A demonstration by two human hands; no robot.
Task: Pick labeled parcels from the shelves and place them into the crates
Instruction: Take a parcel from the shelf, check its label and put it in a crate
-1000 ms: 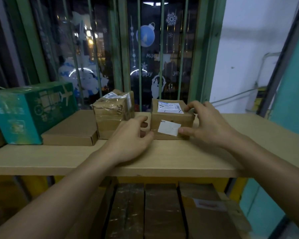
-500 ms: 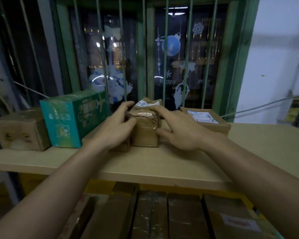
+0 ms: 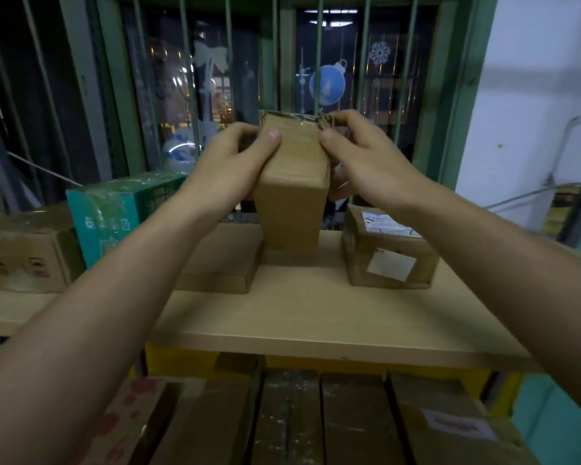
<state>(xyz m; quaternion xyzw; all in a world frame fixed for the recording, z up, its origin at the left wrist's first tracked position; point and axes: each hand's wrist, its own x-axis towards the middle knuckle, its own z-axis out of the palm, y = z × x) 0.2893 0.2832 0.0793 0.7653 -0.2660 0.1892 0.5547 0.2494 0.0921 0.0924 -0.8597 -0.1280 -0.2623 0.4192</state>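
Here the parcel (image 3: pixel 292 189) sits at the centre of the frame, gripped from both sides. The left hand (image 3: pixel 228 162) curls round its left edge with the thumb pressed on the near face. The right hand (image 3: pixel 366 156) pinches its upper right corner, thumb in front and fingers behind.

The parcel stands on end, tilted, above the shelf (image 3: pixel 316 317). It is in the gap between a flat box (image 3: pixel 222 263) at centre left and a labelled box (image 3: pixel 389 253) at centre right. Whether its lower end is clear of the board I cannot tell.

The step in hand looks like the lift-out. To do it well, I judge, raise the parcel straight up until its lower end is above both neighbours. Only then draw it toward the bottom of the frame, so neither neighbour gets dragged off the edge.

The right hand's hold is on a crumpled, taped corner, which may give. A lower, flatter grip on the side would be safer for the carry. The face toward the camera shows no label, so a turn to check for one seems wise.

No crate is in view. The lower frame shows only packed boxes (image 3: pixel 289 417) under the shelf.
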